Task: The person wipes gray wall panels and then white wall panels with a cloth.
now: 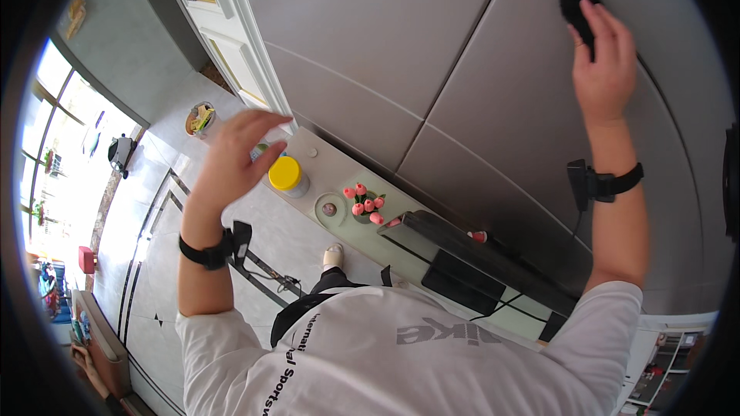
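My right hand (607,69) is raised to the upper right, its fingers closed round a dark, fuzzy brush-like pad (575,5). The pad rests against the grey wall panel (509,69), near a curved seam. On the left, my left hand (243,156) hangs in the air with thumb and fingers apart and nothing in it. Just beside it, a tub with a yellow lid (285,173) stands on the end of a long, narrow cabinet (312,141). Both wrists wear black straps with small boxes.
Pink tulips (364,202), a small round dish (330,210) and a flat black television (486,250) stand along the cabinet. A bin (202,119) sits on the floor beyond my left hand. Cables (287,285) lie near my foot. Another person's arm (91,370) shows at the lower left.
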Available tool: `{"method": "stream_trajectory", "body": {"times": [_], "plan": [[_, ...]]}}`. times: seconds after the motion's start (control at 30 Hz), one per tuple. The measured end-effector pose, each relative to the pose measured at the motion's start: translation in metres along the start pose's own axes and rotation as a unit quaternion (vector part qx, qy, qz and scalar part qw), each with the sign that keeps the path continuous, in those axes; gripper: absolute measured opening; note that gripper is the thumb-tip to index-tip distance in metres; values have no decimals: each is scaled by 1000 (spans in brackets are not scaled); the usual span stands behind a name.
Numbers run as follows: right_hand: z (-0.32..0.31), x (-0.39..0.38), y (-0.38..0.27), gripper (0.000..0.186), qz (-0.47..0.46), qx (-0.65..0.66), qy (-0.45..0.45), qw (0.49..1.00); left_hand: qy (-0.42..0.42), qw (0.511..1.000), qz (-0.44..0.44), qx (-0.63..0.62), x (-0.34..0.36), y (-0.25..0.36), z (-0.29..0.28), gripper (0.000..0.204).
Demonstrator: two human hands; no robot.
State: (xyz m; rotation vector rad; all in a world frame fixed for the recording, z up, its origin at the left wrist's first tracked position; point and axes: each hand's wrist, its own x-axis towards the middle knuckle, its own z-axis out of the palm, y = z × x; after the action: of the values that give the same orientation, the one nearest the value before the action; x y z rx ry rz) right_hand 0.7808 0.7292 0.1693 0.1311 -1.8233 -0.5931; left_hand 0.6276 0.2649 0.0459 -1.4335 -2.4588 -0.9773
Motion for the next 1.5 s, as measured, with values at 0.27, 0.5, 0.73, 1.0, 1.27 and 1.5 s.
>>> {"method": "stream_trajectory", "body": {"times": [0.27, 0.5, 0.73, 1.0, 1.27, 1.5], "plan": [[35, -126, -76, 43, -109, 135, -189, 967, 89, 984, 125, 93, 106, 57, -20, 29], [25, -268, -103, 39, -190, 219, -384, 877, 150, 972, 175, 49, 120, 97, 12, 34], [-13, -139, -83, 40, -18, 274, -300, 914, 231, 967, 103, -36, 177, 55, 44, 40], [-39, -8, 7, 50, 56, 88, 18, 994, 391, 912, 71, -105, 287, 68, 116, 74], [6, -179, -51, 39, -122, 186, -210, 952, 508, 860, 17, 41, 312, 53, 151, 71], [6, -279, -76, 31, -171, 262, -382, 870, 519, 853, 32, 43, 319, 57, 161, 70]]}}
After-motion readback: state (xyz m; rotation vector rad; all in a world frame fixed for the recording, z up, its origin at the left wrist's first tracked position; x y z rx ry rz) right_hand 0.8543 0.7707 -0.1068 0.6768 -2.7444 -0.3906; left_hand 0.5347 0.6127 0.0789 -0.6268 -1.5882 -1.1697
